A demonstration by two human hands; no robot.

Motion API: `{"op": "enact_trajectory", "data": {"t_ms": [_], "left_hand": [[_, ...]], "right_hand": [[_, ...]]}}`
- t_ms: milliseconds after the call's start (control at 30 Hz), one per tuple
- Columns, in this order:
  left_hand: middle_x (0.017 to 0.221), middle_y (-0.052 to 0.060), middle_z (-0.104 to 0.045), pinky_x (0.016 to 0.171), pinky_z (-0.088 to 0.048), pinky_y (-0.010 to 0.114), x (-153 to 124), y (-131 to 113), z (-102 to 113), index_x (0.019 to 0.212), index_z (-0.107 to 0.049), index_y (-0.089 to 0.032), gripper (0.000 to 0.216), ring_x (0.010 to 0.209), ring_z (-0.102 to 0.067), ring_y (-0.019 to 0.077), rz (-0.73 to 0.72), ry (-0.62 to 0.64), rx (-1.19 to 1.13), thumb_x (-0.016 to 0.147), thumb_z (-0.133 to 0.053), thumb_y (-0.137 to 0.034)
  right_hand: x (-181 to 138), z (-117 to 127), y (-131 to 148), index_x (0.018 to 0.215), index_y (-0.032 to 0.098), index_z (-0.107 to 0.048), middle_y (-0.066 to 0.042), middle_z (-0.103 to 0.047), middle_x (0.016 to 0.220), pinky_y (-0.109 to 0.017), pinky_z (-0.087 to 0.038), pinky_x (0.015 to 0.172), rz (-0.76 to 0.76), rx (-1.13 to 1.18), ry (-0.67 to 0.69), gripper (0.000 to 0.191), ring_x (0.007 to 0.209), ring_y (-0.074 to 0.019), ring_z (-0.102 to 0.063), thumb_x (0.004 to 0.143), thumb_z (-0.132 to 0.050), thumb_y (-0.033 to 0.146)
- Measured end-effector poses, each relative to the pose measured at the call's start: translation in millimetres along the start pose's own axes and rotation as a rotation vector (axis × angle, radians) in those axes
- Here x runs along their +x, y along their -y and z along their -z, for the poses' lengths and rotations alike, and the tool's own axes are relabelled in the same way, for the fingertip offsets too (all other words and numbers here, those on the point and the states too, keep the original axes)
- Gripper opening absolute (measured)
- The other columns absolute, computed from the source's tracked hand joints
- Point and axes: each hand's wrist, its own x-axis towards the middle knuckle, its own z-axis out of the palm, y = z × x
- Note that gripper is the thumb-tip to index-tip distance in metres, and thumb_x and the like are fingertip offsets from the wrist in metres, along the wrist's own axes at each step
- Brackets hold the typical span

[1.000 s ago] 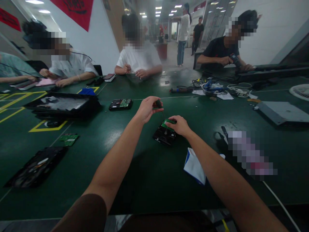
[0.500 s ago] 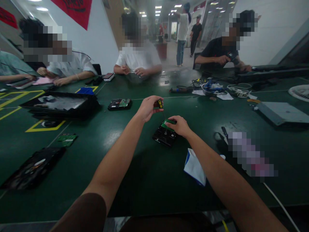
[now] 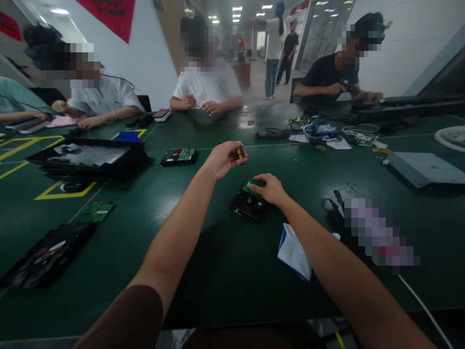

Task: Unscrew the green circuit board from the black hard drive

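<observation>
This is an electronics repair workshop. Several people sit around a long green counter (image 3: 218, 271) with yellow marked zones, working on hard drives (image 3: 179, 156), loose circuit boards (image 3: 98, 211), cables (image 3: 358, 133) and trays (image 3: 87, 157).

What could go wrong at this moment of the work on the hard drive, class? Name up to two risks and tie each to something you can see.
The left hand holds the small screwdriver by its handle top only, so the tip might slip and scratch the green circuit board. The right hand steadies the hard drive only at its far edge, so it might pivot on the smooth table.
</observation>
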Motion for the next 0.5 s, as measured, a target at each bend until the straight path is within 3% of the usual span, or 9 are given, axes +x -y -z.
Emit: {"op": "enact_trajectory", "data": {"t_ms": [233, 500], "left_hand": [[0.083, 0.010, -0.072, 0.078, -0.064, 0.034, 7, -1, -13, 0.086, -0.070, -0.017, 0.018, 0.081, -0.071, 0.0192, -0.006, 0.069, 0.075, 0.085, -0.080, -0.032], [0.083, 0.009, -0.072, 0.073, -0.062, 0.030, 11, 2, -3, 0.088, -0.074, -0.018, 0.024, 0.079, -0.071, 0.0179, 0.008, 0.027, 0.070, 0.086, -0.083, -0.040]], "right_hand": [[-2, 3, 5, 0.116, 0.026, -0.078, -0.007, -0.077, 0.120, -0.039, -0.055, 0.088, 0.010, -0.003, -0.004, 0.036, 0.104, -0.0256, -0.072, 0.090, -0.076, 0.051], [-1, 1, 2, 0.117, 0.028, -0.077, -0.006, -0.077, 0.121, -0.041, -0.056, 0.092, -0.004, 0.013, -0.011, 0.036, 0.107, -0.0256, -0.072, 0.089, -0.076, 0.050]]}}
